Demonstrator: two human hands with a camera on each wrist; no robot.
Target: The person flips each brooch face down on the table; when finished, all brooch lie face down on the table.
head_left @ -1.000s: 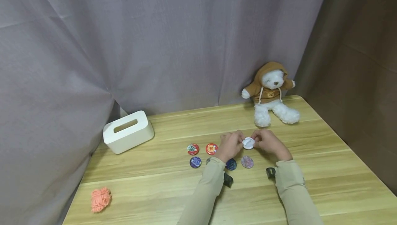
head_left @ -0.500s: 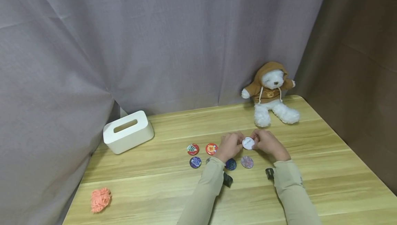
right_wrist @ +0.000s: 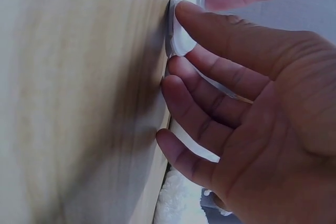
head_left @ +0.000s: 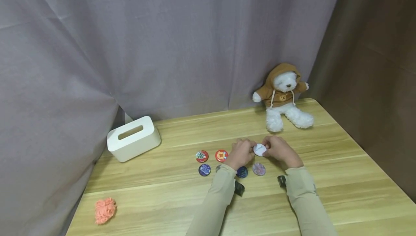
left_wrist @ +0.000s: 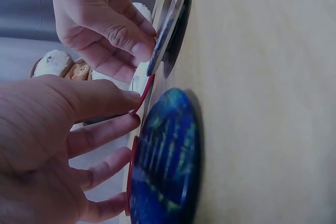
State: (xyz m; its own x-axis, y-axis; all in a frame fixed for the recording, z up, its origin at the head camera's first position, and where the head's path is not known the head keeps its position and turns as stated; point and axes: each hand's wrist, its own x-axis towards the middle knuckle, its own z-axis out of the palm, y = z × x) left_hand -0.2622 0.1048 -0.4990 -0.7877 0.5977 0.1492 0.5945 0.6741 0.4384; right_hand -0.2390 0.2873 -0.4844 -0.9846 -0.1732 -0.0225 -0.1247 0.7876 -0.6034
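Observation:
A round button badge (head_left: 259, 150), its white back facing up and its edge red, is held between both hands just above the table. My left hand (head_left: 239, 153) pinches its left edge with thumb and index finger; the other fingers (left_wrist: 107, 169) are spread near a dark blue badge (left_wrist: 165, 163). My right hand (head_left: 282, 151) grips the opposite edge, its thumb (right_wrist: 210, 27) lying on the white back. Nearer lies a pink-purple badge (head_left: 259, 169). Left of the hands are a Christmas-tree badge (head_left: 202, 156), a red-and-yellow badge (head_left: 221, 155) and a purple-blue badge (head_left: 204, 170). Another is mostly hidden by my left wrist.
A white tissue box (head_left: 134, 138) stands at the table's back left. A white teddy bear (head_left: 283, 98) in a brown hoodie sits at the back right, beyond the hands. A coral bundle of yarn (head_left: 105, 210) lies front left. Grey curtains (head_left: 175, 48) hang behind the wooden table (head_left: 156, 200).
The badge has turned slightly between the hands, and its white back shows at a different angle. My right hand has shifted slightly left. The other badges lie where they were.

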